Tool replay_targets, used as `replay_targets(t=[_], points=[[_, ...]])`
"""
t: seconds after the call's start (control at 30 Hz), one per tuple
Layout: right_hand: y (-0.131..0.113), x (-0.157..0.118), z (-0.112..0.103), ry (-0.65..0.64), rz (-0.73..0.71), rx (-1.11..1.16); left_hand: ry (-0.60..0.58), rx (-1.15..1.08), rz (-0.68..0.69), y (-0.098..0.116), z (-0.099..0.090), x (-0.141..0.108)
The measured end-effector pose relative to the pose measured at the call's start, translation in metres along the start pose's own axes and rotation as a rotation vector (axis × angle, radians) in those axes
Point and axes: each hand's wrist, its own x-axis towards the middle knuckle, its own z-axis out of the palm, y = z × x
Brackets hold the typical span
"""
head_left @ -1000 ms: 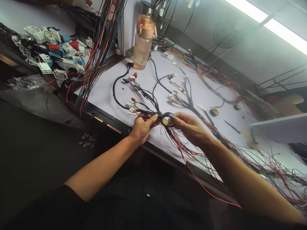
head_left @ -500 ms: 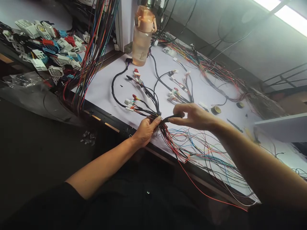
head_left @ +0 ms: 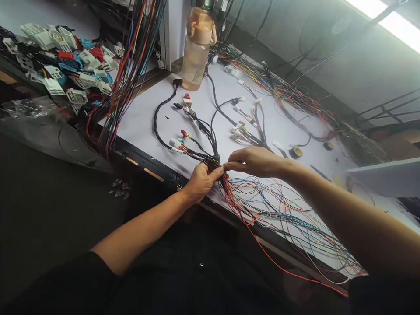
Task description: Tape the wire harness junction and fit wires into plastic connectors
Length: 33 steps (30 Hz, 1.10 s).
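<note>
My left hand [head_left: 201, 183] is closed around the middle of a wire harness [head_left: 214, 146], its thumb lying along the top. Just right of that thumb, my right hand [head_left: 251, 161] pinches at the bundle; a strip of black tape showed in its fingers half a second ago, and now the fingers mostly hide it. Black-wrapped branches fan out beyond the hands, ending in white connectors [head_left: 175, 143] and a red connector [head_left: 187, 97]. Toward the lower right, loose coloured wires [head_left: 262, 210] spread from the bundle over the table edge.
A water bottle [head_left: 196, 52] stands at the back of the white table [head_left: 138, 118]. Heaped connectors [head_left: 78, 65] lie at the left, beside hanging wires [head_left: 134, 57]. Tape rolls, including a dark one [head_left: 295, 152], and another harness branch [head_left: 260, 118] lie to the right.
My right hand has moved left and in close against the bundle beside my left thumb. The black strip that stretched between hand and harness is now mostly covered.
</note>
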Motion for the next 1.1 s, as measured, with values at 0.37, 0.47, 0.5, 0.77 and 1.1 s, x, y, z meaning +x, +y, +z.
replay_targets(t=[0.37,0.47,0.5,0.77,1.1], points=[[0.009,-0.001,0.006,0.000,-0.080,0.231,-0.032,0.051,0.063,0.002,-0.002,-0.001],[0.011,0.002,0.011,0.017,-0.092,0.212,-0.041,0.057,0.107,0.001,-0.001,-0.001],[0.011,0.003,0.012,0.030,-0.079,0.189,-0.040,0.054,0.111,0.000,-0.001,-0.001],[0.000,0.007,0.011,0.082,-0.045,-0.121,-0.002,0.143,0.081,-0.007,-0.006,-0.001],[-0.026,0.007,0.021,0.327,0.085,-0.431,0.116,0.163,0.122,-0.008,-0.001,0.007]])
